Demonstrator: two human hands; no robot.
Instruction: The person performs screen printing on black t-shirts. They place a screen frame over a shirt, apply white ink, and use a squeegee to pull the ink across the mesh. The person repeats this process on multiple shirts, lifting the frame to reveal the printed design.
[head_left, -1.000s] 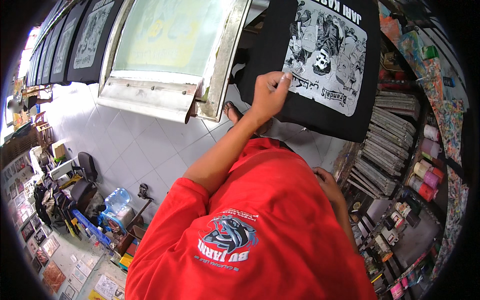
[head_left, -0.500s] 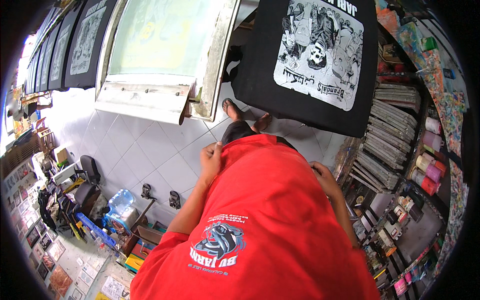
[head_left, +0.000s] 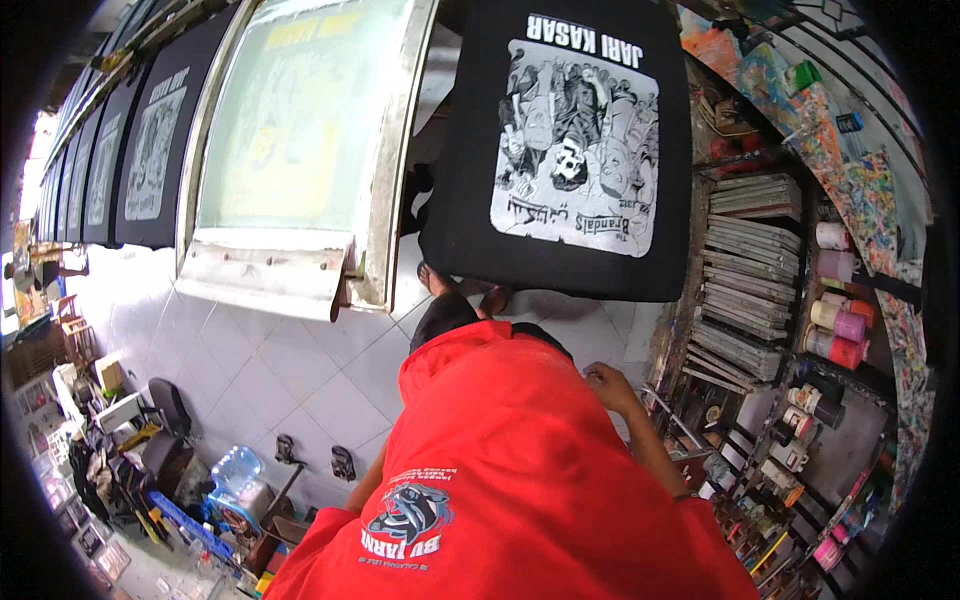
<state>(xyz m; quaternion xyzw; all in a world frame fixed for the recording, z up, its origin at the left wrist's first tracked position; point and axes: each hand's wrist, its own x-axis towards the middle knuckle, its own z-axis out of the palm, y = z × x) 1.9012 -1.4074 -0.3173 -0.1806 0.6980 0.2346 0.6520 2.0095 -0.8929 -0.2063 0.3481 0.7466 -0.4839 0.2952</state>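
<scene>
My right hand [head_left: 610, 388] hangs beside the right edge of my red shirt [head_left: 540, 450], its fingers loosely bent and nothing visible in them. Only the forearm [head_left: 370, 485] of my left arm shows; the shirt hides that hand. In front of me lies a black T-shirt [head_left: 460, 200] stretched flat on a board, with a white and black illustrated print [head_left: 575, 150]. To its left rests a framed printing screen [head_left: 290, 130] with a pale mesh. A wide metal-faced squeegee [head_left: 265, 270] lies across the screen's near end.
More printed black shirts [head_left: 155, 150] line up at the far left. Stacked frames [head_left: 750, 270] fill a rack on the right, beside paint tubs [head_left: 835, 320]. Sandals [head_left: 343, 462], a water jug [head_left: 237, 470] and a chair [head_left: 170, 405] stand on the tiled floor [head_left: 280, 370] at left.
The black shirt and screen appear lower and further left as my view has shifted. My left hand has gone from sight beside the red shirt; my right hand shows slightly lower and further left.
</scene>
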